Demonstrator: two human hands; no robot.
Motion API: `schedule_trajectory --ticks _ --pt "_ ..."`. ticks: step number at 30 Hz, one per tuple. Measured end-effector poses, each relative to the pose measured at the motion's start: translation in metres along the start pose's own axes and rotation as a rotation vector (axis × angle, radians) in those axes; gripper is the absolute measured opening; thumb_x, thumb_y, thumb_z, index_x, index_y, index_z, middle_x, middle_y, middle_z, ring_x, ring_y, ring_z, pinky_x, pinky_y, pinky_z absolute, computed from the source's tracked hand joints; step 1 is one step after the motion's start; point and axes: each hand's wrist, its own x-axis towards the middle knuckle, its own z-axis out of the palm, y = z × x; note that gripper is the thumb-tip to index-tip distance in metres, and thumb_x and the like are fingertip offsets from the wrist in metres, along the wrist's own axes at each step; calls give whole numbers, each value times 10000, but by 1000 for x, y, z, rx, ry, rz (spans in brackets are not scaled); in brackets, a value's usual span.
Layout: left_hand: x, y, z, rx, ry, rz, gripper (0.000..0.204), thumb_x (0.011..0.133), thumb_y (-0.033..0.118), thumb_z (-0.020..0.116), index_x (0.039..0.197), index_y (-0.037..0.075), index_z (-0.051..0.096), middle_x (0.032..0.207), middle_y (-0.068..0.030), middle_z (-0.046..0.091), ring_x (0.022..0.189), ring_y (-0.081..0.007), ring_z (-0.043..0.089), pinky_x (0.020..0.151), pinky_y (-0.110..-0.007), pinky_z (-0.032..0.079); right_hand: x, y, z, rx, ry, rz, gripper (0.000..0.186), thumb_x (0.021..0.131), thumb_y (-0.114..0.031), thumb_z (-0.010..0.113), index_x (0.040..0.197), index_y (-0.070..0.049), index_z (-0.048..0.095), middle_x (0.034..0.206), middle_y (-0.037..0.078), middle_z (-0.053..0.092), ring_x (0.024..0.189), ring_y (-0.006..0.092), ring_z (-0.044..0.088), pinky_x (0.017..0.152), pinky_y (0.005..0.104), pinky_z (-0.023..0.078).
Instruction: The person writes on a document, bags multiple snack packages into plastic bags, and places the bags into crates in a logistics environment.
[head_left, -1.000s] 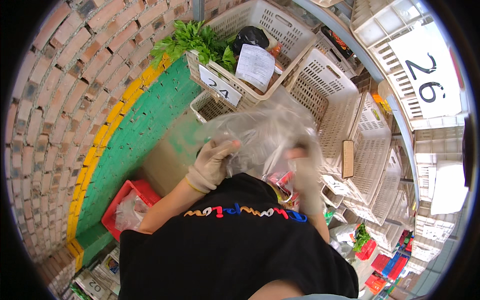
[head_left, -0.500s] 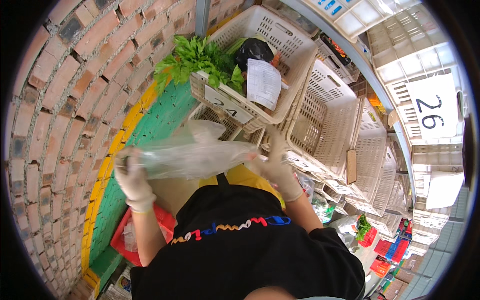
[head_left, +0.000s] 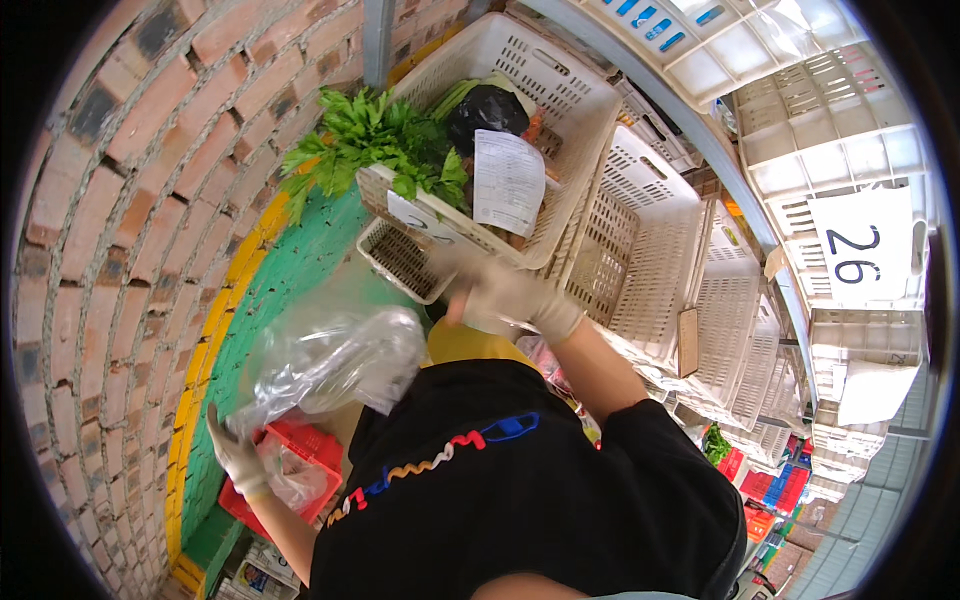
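Observation:
My left hand [head_left: 237, 462], in a pale glove, is at the lower left beside the green wall base. It pinches one end of a crumpled clear plastic bag [head_left: 340, 365], which hangs loosely in front of me. Blurred by motion, my gloved right hand [head_left: 500, 295] is just below the front of a white crate [head_left: 455, 228]. Its fingers look stretched and apart from the thumb, with nothing seen between them. Leafy celery [head_left: 350, 135], a black plastic bag [head_left: 485, 112] and a printed paper sheet [head_left: 508, 180] are in that crate.
A red crate [head_left: 322, 447] with clear plastic inside stands below my left hand. More white crates [head_left: 640, 260] line up to the right. A small white basket [head_left: 400, 260] sits below the celery crate. A brick wall [head_left: 110, 300] bounds the left; metal shelving [head_left: 750, 190] holds upper crates.
My right hand has let go of the plastic bag and moved left and up toward the crate front. My left hand has lowered, and the bag has swung down from its stretched position.

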Motion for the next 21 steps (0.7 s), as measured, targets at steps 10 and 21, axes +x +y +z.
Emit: schedule_trajectory --ticks 10,21 --pt "-34 142 58 -992 -504 -271 724 759 -98 521 1402 11 205 1164 -113 533 974 -177 542 818 -304 461 85 110 -166 -408 619 936 525 793 -311 661 1175 29 536 1174 193 554 1020 294 568 862 362 460" --pt "47 233 178 -1143 -860 195 821 845 585 466 1323 -69 329 1280 -177 459 1127 -241 477 967 -350 344 0 -55 -73 725 419 112 375 854 -211 626 1048 101 550 894 100 612 758 124 565 630 233 446"
